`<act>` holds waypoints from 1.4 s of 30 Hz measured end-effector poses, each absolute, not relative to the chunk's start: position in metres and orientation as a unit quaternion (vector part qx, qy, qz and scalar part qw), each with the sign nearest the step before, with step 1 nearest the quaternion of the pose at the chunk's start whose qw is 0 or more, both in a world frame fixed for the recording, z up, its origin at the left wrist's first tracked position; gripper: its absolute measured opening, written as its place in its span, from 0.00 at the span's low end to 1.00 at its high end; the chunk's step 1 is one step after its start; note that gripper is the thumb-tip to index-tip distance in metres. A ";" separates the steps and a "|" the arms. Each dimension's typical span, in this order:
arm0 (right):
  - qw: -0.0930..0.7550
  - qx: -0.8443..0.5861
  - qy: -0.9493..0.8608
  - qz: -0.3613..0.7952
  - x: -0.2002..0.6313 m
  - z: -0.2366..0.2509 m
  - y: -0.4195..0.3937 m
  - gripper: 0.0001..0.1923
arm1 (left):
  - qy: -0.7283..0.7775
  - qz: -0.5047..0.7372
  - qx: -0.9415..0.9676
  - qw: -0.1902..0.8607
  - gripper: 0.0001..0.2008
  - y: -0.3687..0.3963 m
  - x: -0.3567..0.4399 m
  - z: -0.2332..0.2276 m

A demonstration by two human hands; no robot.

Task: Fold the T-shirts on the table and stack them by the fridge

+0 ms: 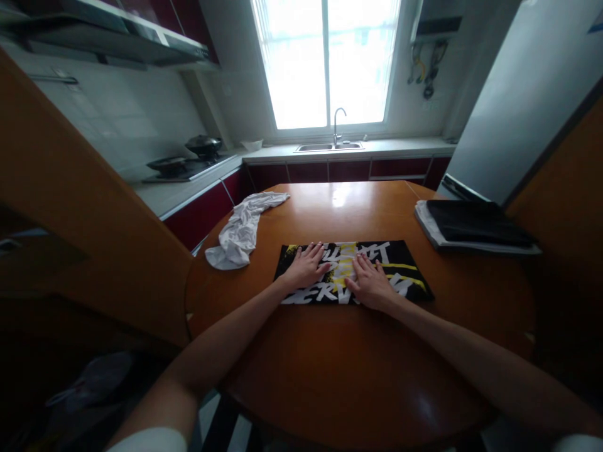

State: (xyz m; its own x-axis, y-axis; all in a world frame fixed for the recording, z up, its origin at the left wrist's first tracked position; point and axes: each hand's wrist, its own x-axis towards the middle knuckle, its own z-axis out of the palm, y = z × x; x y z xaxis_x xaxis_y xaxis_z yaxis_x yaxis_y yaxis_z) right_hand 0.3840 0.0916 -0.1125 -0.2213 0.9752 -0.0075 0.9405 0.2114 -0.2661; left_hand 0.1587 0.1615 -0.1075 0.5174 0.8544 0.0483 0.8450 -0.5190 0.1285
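A black cloth garment (pixel 405 251) with white lettering and yellow streaks lies folded into a flat rectangle on the wooden table (pixel 339 364). My left hand (pixel 307 266) rests flat on its left half, fingers spread. On the right half, my right hand (pixel 371 282) presses down with its palm low and its fingers stretched out. The two hands are apart, with printed cloth showing between them. Neither hand grips anything.
A crumpled white cloth (pixel 242 231) lies on the table's left side. At the right stands a stack of folded dark and white garments (pixel 475 225). Beyond are a counter with a sink (pixel 315 147), a stove with pans (pixel 203 145), and a fridge (pixel 527 94).
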 end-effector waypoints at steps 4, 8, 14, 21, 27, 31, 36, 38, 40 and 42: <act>0.077 -0.635 -0.761 0.105 0.394 -0.114 0.103 0.40 | 0.495 0.040 0.868 0.030 0.34 0.165 0.156 -0.111; 0.084 -0.659 -0.743 0.085 0.410 -0.115 0.119 0.39 | 0.501 0.029 0.864 0.032 0.35 0.166 0.159 -0.110; 0.085 -0.707 -0.701 0.049 0.448 -0.119 0.144 0.37 | 0.500 0.031 0.865 0.034 0.35 0.168 0.156 -0.110; 0.116 -0.736 -0.666 0.005 0.460 -0.113 0.147 0.34 | 0.493 0.054 0.868 0.009 0.31 0.157 0.169 -0.102; 0.133 -0.624 -0.770 0.020 0.408 -0.111 0.124 0.33 | 0.414 0.066 0.908 0.008 0.31 0.133 0.197 -0.106; 0.104 -0.587 -0.798 0.081 0.393 -0.113 0.116 0.33 | 0.405 0.040 0.913 0.016 0.31 0.131 0.201 -0.110; 0.103 -0.598 -0.789 0.097 0.398 -0.112 0.120 0.35 | 0.411 0.044 0.911 0.014 0.31 0.136 0.198 -0.114; 0.104 -0.608 -0.781 0.096 0.403 -0.112 0.124 0.36 | 0.408 0.046 0.912 0.013 0.32 0.137 0.197 -0.116; 0.106 -0.621 -0.771 0.090 0.409 -0.112 0.129 0.36 | 0.407 0.049 0.912 0.013 0.32 0.138 0.196 -0.116; 0.111 -0.636 -0.759 0.080 0.418 -0.112 0.135 0.35 | 0.410 0.049 0.910 0.017 0.32 0.138 0.196 -0.115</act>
State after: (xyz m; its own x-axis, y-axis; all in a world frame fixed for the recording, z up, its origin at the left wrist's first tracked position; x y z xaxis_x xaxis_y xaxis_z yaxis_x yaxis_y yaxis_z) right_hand 0.4179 0.1346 -0.1116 -0.1657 0.9840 0.0658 0.9484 0.1773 -0.2630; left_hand 0.1963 0.1382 -0.1152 0.6586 0.7487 0.0760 0.7453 -0.6629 0.0713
